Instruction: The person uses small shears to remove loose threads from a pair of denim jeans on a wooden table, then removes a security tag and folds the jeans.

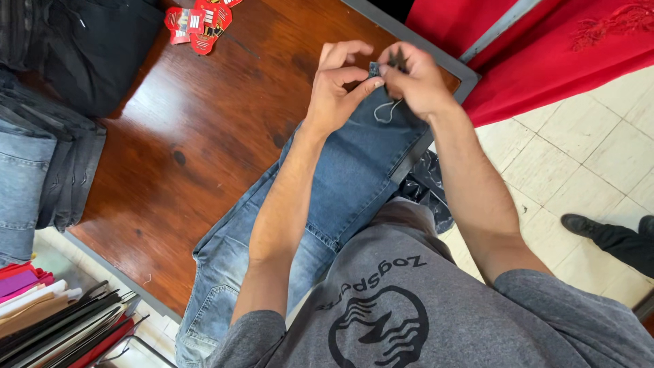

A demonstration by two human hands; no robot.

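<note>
pinching hard here: the left hand point(335, 92) has thumb and forefinger closed on the top edge of a pair of blue jeans point(354, 170), right at the far end of the garment, while the right hand point(417, 78) is closed just beside it around something small and dark. can't tell what that dark thing is, too tucked into the fingers. a thin pale loop of string point(387, 112) dangles below the two hands, lying against the denim.

the jeans lie diagonally over the wooden counter point(204, 136), with the lower part hanging off the near edge against the person's grey shirt.

what could go wrong, my guess: that string looks thin, so a sharp tug could snap it or pull it back out of the fabric. the jeans are half off the counter too, so if the left-hand pinch lets go the weight might drag the whole thing toward the floor. and whatever the right hand holds is tiny, easy to fumble.

counts: one pair of jeans in hand, one string loop, one cluster of red tags point(201, 24) at the far side (maybe four or five, they overlap), one stack of folded denim point(41, 157) on the left, one red cloth point(545, 48) off to the right, one dark shoe point(579, 225) of someone else on the tile floor.
</note>
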